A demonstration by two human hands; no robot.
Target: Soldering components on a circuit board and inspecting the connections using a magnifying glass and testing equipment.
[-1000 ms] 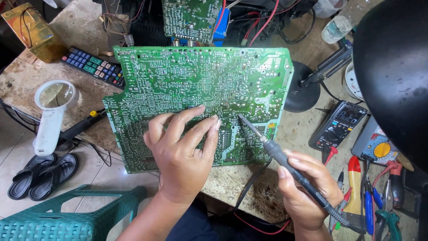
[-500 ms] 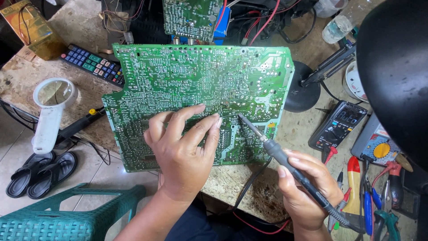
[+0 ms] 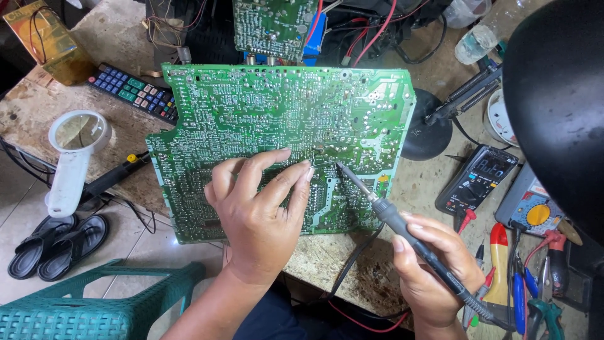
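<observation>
Cluttered stone workbench (image 3: 402, 189) carries circuit board (image 3: 283, 126) above tiled floor (image 3: 19, 189).

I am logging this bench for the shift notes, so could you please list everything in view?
board: 1, green, flat on bench centre
second board: 1, green, top centre
soldering iron: 1, grey-black, tip on board
remote: 1, black, left of board
magnifier: 1, white, bench left edge
multimeter: 1, black, right of board
lamp shade: 1, black, upper right
pliers: 1, blue grips, lower right
sandals: 2, black, floor left
stool: 1, green, bottom left
left hand: fingers resting on board
right hand: gripping soldering iron
</observation>
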